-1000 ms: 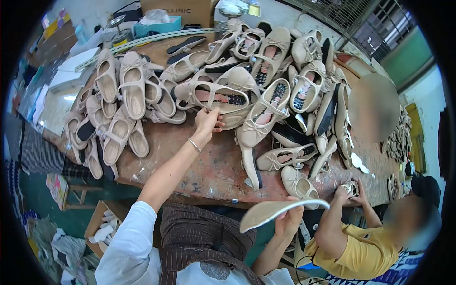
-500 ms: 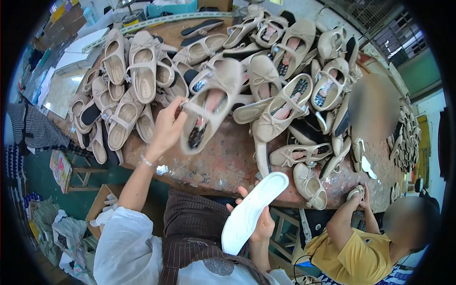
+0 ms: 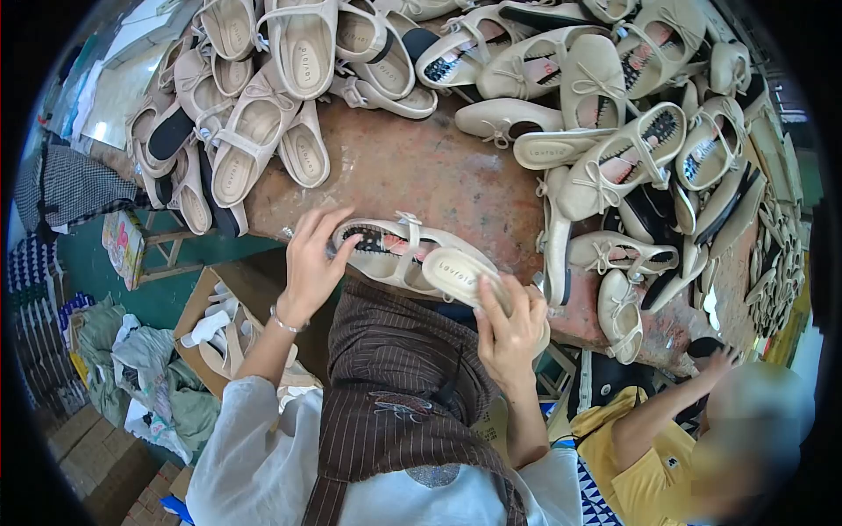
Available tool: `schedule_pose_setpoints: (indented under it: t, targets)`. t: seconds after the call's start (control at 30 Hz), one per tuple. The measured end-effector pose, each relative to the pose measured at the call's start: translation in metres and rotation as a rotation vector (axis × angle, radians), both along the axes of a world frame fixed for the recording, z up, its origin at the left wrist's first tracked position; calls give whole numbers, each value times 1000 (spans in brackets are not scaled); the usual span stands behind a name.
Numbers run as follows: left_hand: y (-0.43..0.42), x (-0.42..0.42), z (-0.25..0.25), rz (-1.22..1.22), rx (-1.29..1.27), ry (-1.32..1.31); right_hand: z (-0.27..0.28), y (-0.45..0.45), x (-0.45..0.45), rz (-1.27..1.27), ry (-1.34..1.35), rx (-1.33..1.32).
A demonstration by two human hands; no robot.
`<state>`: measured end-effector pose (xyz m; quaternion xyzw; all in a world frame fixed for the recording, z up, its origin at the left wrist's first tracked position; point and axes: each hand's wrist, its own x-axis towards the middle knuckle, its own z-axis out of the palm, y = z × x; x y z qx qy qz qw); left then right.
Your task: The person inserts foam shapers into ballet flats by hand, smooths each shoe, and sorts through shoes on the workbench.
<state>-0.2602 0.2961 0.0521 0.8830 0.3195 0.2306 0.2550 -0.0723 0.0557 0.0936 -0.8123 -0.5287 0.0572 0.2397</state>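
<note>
A beige shoe [image 3: 386,263] with a strap and bow lies sideways at the table's near edge, its dark patterned inside showing. At its heel end, my left hand [image 3: 317,259] grips the rim between thumb and fingers. My right hand [image 3: 513,324] is closed on a beige insole [image 3: 458,273] with lettering, held over the toe end of the shoe. The insole's far end is hidden by my right fingers.
Beige shoes with insoles [image 3: 254,131] are heaped at the left, and more shoes [image 3: 623,167] at the right of the table [image 3: 421,167]. A person in a yellow shirt [image 3: 645,465] is at the lower right. An open carton [image 3: 210,289] stands below.
My left hand has brought the shoe from the pile down to the near edge. My right hand has raised the insole to it and turned its lettered side up. The view has tilted downward.
</note>
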Motion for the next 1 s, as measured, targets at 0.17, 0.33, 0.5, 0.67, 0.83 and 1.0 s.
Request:
schedule_pose_setpoints:
  t: [0.17, 0.33, 0.5, 0.67, 0.83, 1.0]
  targets:
    - [-20, -20, -12, 188, -504, -60, -35, 36, -13, 87, 47, 115]
    - [-18, -16, -23, 188, -561, -178, -48, 82, -35, 162, 166, 146]
    - [-12, -17, -31, 194, -613, -190, -53, 97, -40, 145, 200, 171]
    - [-10, -12, -31, 252, -636, -192, -53, 108, -43, 148, 191, 140]
    - [-6, -3, -31, 279, -547, -115, -57, 112, -43, 194, 96, 88]
    - [0, 2, -34, 297, -550, -100, -57, 113, -42, 255, 42, 85]
